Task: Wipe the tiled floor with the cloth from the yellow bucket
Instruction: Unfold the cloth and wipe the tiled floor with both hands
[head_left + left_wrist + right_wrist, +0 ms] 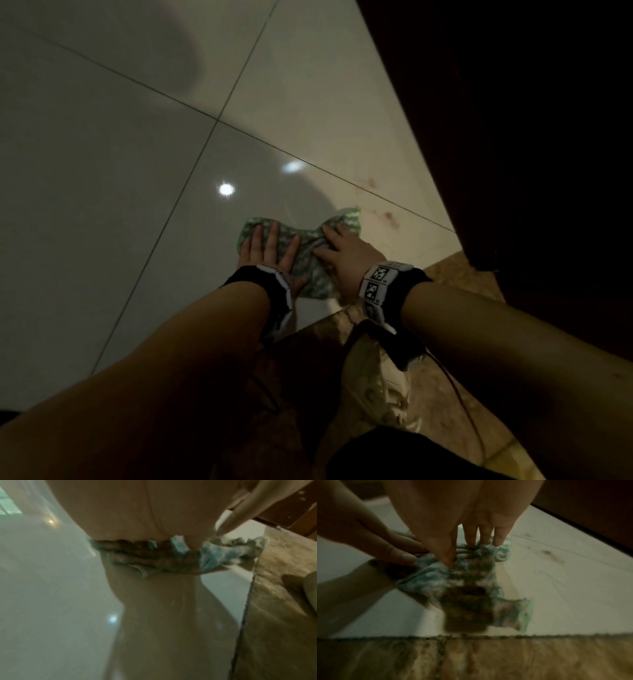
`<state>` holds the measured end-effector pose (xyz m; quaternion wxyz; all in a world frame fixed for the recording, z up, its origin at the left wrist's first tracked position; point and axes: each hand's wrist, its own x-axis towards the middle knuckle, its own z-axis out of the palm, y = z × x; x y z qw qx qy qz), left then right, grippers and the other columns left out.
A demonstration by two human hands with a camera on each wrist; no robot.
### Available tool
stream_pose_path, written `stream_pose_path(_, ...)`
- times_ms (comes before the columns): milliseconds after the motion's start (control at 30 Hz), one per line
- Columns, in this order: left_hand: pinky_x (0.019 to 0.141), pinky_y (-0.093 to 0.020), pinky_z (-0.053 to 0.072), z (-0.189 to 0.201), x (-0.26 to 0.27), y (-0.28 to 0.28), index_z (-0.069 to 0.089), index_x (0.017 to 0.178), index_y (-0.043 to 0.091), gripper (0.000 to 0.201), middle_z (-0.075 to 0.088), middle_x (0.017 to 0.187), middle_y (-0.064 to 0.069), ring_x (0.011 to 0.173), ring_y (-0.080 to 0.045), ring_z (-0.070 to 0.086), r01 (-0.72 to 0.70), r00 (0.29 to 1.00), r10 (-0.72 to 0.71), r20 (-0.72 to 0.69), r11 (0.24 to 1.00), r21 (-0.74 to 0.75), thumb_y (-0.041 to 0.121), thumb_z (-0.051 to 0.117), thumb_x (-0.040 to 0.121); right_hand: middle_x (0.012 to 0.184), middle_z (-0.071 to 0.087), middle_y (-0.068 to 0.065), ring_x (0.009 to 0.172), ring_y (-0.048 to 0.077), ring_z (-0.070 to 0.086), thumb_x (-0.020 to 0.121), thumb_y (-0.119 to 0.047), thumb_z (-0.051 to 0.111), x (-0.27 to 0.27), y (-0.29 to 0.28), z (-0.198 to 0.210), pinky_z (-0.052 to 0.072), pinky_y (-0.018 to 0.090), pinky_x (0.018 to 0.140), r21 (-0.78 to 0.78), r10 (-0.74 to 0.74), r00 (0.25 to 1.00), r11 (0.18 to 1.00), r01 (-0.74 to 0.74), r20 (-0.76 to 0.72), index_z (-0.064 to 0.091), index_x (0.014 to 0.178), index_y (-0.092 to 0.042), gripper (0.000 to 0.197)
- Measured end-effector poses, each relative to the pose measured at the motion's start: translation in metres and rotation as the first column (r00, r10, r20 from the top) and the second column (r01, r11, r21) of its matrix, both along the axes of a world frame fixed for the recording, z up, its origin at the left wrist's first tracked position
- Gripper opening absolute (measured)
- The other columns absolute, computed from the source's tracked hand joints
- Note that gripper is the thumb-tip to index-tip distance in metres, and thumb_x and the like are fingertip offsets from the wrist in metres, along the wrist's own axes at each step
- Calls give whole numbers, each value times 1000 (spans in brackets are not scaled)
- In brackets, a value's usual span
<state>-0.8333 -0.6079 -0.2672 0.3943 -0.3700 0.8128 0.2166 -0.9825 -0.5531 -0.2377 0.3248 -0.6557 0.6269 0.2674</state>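
tiled floor [102, 164] glossy, reddish marks near dark furniture [513, 120]. green cloth [308, 270] flat on it. my left hand [265, 248] and right hand [346, 255] press it, fingers released, straight. i'd keep palms flat, push toward the marks.

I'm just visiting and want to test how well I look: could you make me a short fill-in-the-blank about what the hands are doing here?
1. Both hands press a green cloth flat on the ____.
2. The left hand lies on it with ____ fingers.
3. Reddish stains mark the tile to the ____ of the right hand.
4. A ____ shows between the forearms.

Missing words: floor; straight; right; shoe
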Motion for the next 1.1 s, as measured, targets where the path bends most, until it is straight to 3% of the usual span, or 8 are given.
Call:
stream_pose_path(67,122,-47,-4,0,2,-3,-16,153,34,75,-28,160,-7,148,-35,-21,17,1000,-17,-8,1000,5,61,24,96,161,2,12,149,32,5,95,-28,44,3,-3,5,21,40,118,-44,24,1000,999,-24,14,28,148,-17,57)
stream_pose_path(267,122,-48,-4,-1,4,-3,-21,151,32,87,-30,158,-10,147,-38,-21,79,997,-79,14,997,-13,56,40,94,160,-19,5,150,24,-3,95,-22,47,-7,6,2,24,31,115,62,118,993,991,-119,22,-2,152,-23,75)
stream_pose_path(467,121,-49,-6,-5,-6,12,-25,150,33,98,-35,156,-11,146,-39,-25,82,995,-81,60,996,-16,57,48,89,158,-21,10,149,27,-8,100,-21,34,-18,27,-9,3,33,121,51,161,987,986,-161,6,-10,151,-14,67)
stream_pose_path(633,121,-50,-7,-3,-32,28,-24,150,33,101,-35,156,-12,145,-39,-26,73,996,-73,44,997,-5,59,50,87,158,-23,8,149,27,-10,101,-25,30,-49,42,-13,-3,36,120,71,183,983,981,-181,-22,-14,150,-14,67)
stream_pose_path(800,119,-53,-9,-3,-71,46,-28,149,30,114,-34,155,-16,145,-42,-25,101,995,-101,17,995,-11,65,56,79,158,-24,7,149,27,-10,98,-35,36,-86,53,-17,-6,35,120,114,160,986,982,-153,-55,-15,150,-16,75)
stream_pose_path(933,119,-54,-10,-7,-92,51,-25,150,31,105,-34,156,-16,145,-42,-24,110,994,-110,2,994,-24,64,50,84,158,-25,7,148,27,-12,95,-44,38,-103,54,-15,-8,35,120,134,119,991,985,-110,-63,-16,150,-16,81)
stream_pose_path(1100,120,-52,-8,-8,-112,55,-22,151,30,87,-30,158,-13,147,-40,-21,87,996,-88,-31,995,-50,62,34,92,158,-24,10,148,29,-12,93,-42,44,-113,55,-6,-7,37,120,147,53,996,988,-43,-65,-13,150,-11,86)
